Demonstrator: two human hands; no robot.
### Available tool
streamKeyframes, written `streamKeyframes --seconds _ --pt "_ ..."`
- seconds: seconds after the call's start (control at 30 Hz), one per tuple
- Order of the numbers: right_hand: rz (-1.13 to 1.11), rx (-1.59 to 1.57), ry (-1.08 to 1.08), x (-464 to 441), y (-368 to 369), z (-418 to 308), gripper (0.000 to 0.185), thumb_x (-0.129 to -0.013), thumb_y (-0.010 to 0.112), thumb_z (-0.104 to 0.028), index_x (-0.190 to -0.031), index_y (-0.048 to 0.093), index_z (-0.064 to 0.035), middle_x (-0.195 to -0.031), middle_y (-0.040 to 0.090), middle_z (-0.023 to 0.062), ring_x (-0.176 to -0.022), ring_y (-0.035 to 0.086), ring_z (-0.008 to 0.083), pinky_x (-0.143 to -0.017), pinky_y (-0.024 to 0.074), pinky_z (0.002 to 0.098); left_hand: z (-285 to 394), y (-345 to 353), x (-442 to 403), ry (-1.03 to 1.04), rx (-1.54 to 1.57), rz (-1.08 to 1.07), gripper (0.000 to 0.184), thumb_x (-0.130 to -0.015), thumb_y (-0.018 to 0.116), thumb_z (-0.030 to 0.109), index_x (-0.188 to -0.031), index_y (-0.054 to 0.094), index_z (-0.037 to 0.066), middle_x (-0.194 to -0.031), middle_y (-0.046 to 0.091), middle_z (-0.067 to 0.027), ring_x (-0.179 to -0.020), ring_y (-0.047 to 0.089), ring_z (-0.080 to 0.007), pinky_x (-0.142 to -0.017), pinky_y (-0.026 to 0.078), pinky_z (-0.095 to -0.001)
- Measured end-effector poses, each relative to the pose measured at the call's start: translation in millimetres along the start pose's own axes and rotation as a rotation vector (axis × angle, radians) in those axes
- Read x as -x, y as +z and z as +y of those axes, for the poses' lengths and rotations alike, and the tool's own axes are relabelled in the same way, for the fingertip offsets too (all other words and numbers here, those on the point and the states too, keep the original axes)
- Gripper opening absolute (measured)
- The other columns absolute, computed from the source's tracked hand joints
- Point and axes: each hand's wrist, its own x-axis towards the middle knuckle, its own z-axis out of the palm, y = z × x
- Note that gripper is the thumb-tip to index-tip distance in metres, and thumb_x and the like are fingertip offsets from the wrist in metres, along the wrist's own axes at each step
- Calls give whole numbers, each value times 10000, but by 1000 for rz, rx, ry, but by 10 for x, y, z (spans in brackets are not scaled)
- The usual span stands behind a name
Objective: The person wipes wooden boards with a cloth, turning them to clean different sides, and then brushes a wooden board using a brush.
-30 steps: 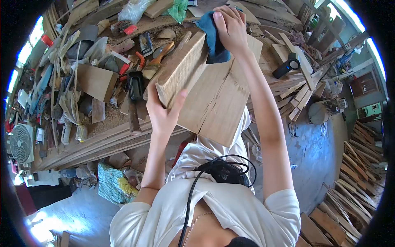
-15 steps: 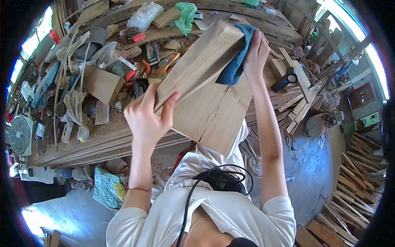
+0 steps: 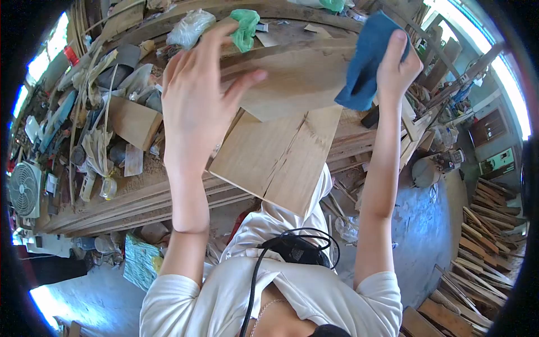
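Note:
My left hand (image 3: 196,92) is raised with its fingers and thumb spread, holding nothing, by the left end of a wooden piece (image 3: 297,78). That piece lies across the bench, partly over a flat wooden board (image 3: 275,151); its left part is hidden behind my hand. The board has a dark crack along its grain, and its near corner juts over the bench edge above my lap. In my right hand (image 3: 400,70) a folded blue cloth (image 3: 368,62) is pinched under the thumb, at the right end of the wooden piece.
Clutter fills the left of the workbench (image 3: 151,185): a wood block (image 3: 132,121), shavings and tools. A green plastic bag (image 3: 245,31) and a clear plastic bag (image 3: 191,28) lie at the back. A fan (image 3: 25,188) stands far left; stacked wood strips (image 3: 488,241) lie right.
My left hand has let go of the wooden piece and opened. The piece, tilted up before, now lies lower across the bench. My right hand has moved right with the blue cloth, off the piece's end.

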Motion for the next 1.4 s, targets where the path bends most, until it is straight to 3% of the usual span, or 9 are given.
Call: streamKeyframes --seconds 0.23,0.3,0.4,0.5,0.73,0.9,1.07,1.2,1.4 --pt "10 102 204 207 -237 244 464 -966 506 -338 -662 547 9 -521 474 48 -502 397 122 -510 342 301 -113 935 225 -362 1098 -3 409 -746 805 125 -1076 616 -26 -992 686 -72 -899 624 -126 -810 501 -283" --pt "-3 154 182 217 -284 225 485 -975 495 -362 -701 584 28 -571 529 16 -567 446 93 -568 389 277 -94 1045 215 -339 1105 65 356 -747 806 123 -1015 636 -38 -954 693 -78 -850 635 -130 -784 508 -275" --pt "-48 290 29 226 -371 225 417 -970 505 -322 -807 646 36 -663 621 97 -631 555 191 -668 439 318 -103 1147 214 -318 1118 132 333 -744 806 112 -989 643 -43 -943 694 -86 -834 639 -135 -775 510 -277" --pt "-48 249 -36 172 -366 102 396 -944 520 -288 -669 596 -12 -712 634 116 -709 602 288 -735 417 367 -105 1157 215 -313 1093 162 339 -739 810 111 -991 642 -41 -945 694 -88 -832 638 -140 -776 510 -282" --pt "-395 570 -229 103 -417 -215 371 -932 512 -307 -659 618 -78 -707 657 67 -699 637 246 -813 420 381 14 1122 264 -251 983 165 367 -725 821 128 -995 639 -41 -970 693 -95 -835 636 -131 -788 507 -280" --pt "-348 284 -160 274 32 -533 401 -919 498 -349 -615 631 -124 -546 603 77 -511 608 235 -793 440 380 52 959 303 -267 896 155 391 -746 797 117 -1054 615 -42 -996 685 -88 -859 629 -129 -805 503 -279" --pt "-357 209 -284 246 541 -1216 418 -871 564 -447 -610 622 -126 -581 624 23 -525 605 208 -676 475 314 -188 1091 411 -376 1010 322 269 -868 614 86 -1116 585 -14 -1095 623 -66 -983 586 -167 -860 480 -323" --pt "-247 121 -337 210 554 -940 468 -830 573 -483 -500 602 -152 -500 568 -5 -502 592 159 -646 424 304 -292 1135 308 -207 912 254 288 -830 660 71 -1096 594 -18 -1024 652 -66 -911 610 -165 -831 499 -327" --pt "-380 342 -196 164 132 -317 414 -892 561 -374 -638 639 -57 -654 630 105 -638 618 301 -656 470 401 -57 931 150 -389 889 149 415 -714 833 183 -993 635 -51 -909 703 -103 -809 649 -119 -740 531 -277"
